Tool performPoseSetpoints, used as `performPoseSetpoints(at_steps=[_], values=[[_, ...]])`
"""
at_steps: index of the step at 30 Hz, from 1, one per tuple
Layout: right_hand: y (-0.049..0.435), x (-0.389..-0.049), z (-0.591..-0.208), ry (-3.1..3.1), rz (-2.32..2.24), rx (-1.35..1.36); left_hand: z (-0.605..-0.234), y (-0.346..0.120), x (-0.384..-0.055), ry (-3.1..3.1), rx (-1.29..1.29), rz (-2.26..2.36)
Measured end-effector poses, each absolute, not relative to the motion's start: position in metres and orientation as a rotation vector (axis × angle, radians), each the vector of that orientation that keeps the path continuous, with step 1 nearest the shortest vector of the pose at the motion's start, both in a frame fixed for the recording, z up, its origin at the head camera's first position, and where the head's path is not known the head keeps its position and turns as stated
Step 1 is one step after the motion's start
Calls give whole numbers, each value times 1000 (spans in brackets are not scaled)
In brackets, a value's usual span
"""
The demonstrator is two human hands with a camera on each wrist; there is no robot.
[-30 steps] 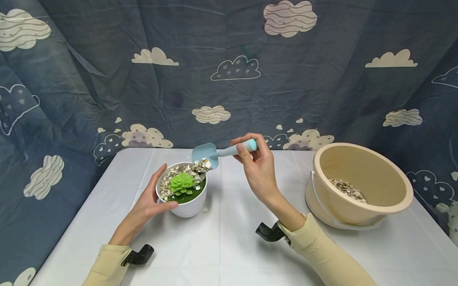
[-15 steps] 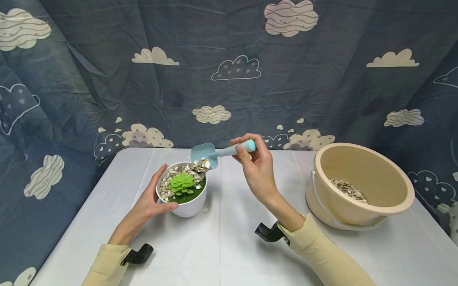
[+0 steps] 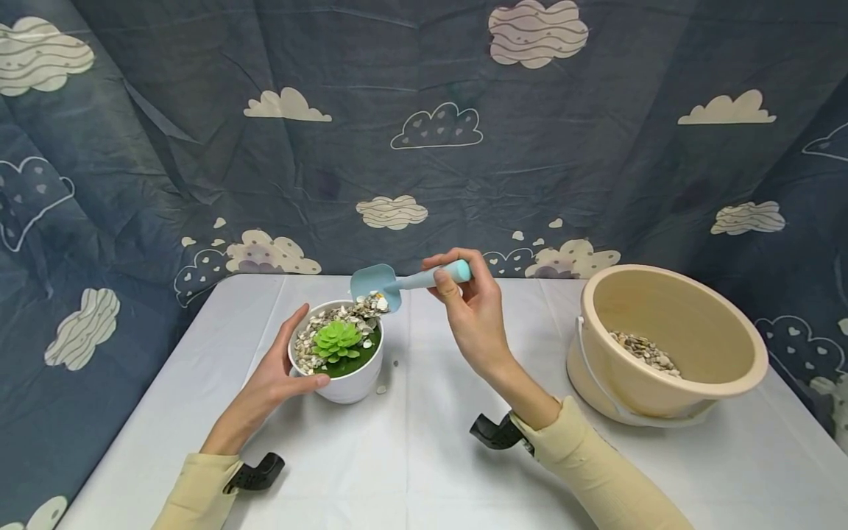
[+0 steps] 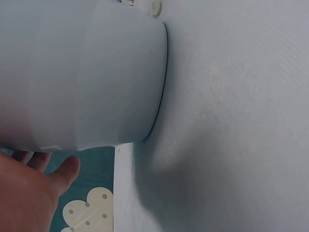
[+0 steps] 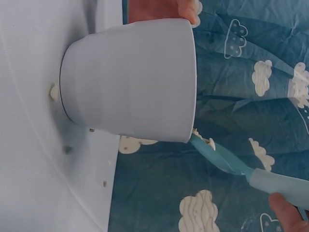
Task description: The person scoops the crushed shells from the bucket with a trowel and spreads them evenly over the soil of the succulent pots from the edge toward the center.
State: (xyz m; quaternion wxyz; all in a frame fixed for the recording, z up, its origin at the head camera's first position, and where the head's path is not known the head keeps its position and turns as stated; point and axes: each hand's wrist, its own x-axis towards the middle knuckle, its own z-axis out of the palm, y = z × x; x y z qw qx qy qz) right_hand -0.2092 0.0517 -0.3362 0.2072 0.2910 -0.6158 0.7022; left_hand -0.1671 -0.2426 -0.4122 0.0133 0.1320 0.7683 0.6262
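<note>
One left hand [image 3: 273,381], its thumb and fingers spread apart around the rim, holds one white pot [image 3: 351,386] upright on the white table [image 3: 430,456]. One green succulent [image 3: 338,340] sits inside, partly ringed by pebbles too many to count. One pale pebble [image 3: 380,389] lies just beside the pot. One blue shovel [image 3: 419,280], bearing pebbles, tilts over the pot's far right rim, its handle pinched by one right hand [image 3: 475,313]. Rightmost, one beige bucket [image 3: 702,331] holds more pebbles. Since half a second ago, shovel and right hand have shifted slightly left, and one dark speck [image 3: 395,363] has appeared right of the pot.
</note>
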Motion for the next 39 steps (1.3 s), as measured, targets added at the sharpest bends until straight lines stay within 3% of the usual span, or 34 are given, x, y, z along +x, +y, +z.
performPoseSetpoints(at_steps=[39], values=[[45, -205, -342, -1714, 1946, 868, -412, -242, -164, 2405, 378, 1948]])
